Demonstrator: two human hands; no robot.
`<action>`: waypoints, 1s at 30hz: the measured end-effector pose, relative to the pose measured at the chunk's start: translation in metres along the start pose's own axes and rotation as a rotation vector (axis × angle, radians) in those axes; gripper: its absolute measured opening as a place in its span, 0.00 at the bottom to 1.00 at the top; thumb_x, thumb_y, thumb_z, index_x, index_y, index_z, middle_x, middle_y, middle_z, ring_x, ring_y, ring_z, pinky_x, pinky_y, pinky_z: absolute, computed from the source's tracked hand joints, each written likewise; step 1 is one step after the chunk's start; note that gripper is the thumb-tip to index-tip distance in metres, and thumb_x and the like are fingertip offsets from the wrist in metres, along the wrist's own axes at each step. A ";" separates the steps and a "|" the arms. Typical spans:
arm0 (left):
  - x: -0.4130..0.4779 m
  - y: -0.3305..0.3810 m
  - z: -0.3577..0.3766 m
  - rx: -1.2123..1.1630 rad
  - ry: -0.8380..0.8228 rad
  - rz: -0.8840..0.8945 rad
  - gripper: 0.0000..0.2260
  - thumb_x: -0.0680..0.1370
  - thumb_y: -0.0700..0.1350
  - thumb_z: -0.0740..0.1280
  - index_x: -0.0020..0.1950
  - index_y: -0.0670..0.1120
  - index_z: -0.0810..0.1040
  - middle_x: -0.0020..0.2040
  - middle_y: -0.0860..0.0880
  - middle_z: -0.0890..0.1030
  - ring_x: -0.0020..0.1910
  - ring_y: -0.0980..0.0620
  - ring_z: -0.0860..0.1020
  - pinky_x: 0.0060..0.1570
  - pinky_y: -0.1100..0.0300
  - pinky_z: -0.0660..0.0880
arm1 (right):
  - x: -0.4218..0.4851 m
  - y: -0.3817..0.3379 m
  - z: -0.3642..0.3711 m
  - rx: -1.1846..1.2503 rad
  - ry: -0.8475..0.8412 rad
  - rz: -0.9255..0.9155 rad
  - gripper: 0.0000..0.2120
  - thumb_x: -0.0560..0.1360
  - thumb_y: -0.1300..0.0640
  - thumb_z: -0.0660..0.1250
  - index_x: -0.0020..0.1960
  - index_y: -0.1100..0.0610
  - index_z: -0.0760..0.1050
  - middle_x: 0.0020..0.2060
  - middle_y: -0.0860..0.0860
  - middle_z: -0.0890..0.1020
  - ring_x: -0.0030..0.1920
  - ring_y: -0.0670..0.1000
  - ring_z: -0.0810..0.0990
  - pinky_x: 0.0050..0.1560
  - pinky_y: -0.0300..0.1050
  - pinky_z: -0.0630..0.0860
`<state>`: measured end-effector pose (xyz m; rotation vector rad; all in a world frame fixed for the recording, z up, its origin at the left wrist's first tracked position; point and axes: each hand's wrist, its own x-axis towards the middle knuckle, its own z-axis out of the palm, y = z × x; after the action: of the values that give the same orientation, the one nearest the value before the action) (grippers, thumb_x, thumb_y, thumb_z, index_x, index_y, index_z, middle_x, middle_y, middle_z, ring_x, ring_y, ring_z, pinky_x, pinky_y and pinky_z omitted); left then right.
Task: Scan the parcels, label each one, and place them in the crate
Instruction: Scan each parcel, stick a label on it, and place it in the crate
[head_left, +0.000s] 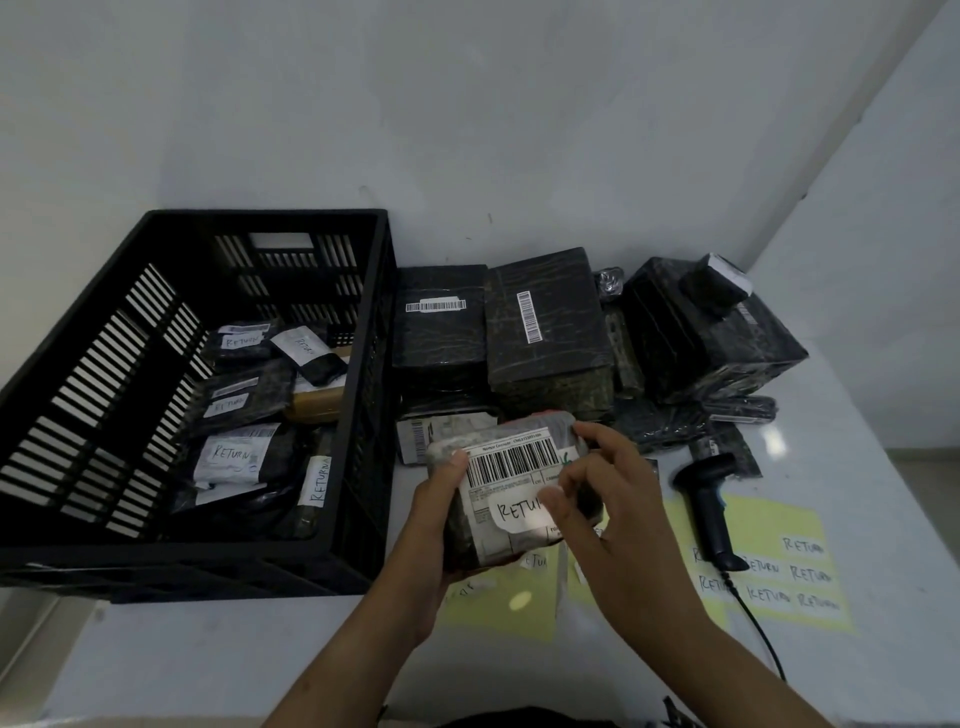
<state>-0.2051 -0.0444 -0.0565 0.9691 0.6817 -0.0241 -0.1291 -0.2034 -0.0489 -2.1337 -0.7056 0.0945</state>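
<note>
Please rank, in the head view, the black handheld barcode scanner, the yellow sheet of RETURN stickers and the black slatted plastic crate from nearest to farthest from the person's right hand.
From the right hand:
1. Black handheld barcode scanner, lying just to its right on the table.
2. Yellow sheet of RETURN stickers, further right, under and beyond the scanner.
3. Black slatted plastic crate, away on the left, past the held parcel.
</note>
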 end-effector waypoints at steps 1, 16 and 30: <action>0.000 -0.001 0.000 0.002 0.001 -0.003 0.27 0.74 0.64 0.62 0.68 0.52 0.78 0.58 0.47 0.86 0.55 0.46 0.85 0.44 0.54 0.83 | 0.000 0.001 0.000 -0.010 0.007 -0.001 0.09 0.78 0.42 0.63 0.42 0.45 0.70 0.65 0.45 0.69 0.74 0.45 0.63 0.60 0.54 0.72; 0.016 -0.004 0.003 -0.033 0.074 -0.054 0.45 0.63 0.72 0.75 0.72 0.48 0.73 0.68 0.44 0.79 0.61 0.41 0.83 0.54 0.43 0.81 | 0.008 0.013 -0.010 0.459 -0.185 0.274 0.35 0.74 0.39 0.65 0.77 0.37 0.53 0.66 0.34 0.74 0.59 0.34 0.78 0.51 0.29 0.76; 0.019 -0.006 0.043 0.331 -0.033 0.152 0.26 0.73 0.52 0.74 0.69 0.50 0.73 0.57 0.52 0.86 0.55 0.53 0.85 0.47 0.62 0.82 | 0.016 0.035 -0.020 0.478 -0.052 0.313 0.35 0.74 0.35 0.61 0.77 0.33 0.51 0.73 0.35 0.66 0.70 0.37 0.70 0.66 0.40 0.72</action>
<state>-0.1692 -0.0756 -0.0549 1.3341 0.5817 -0.0195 -0.0938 -0.2261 -0.0600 -1.7637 -0.3276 0.4438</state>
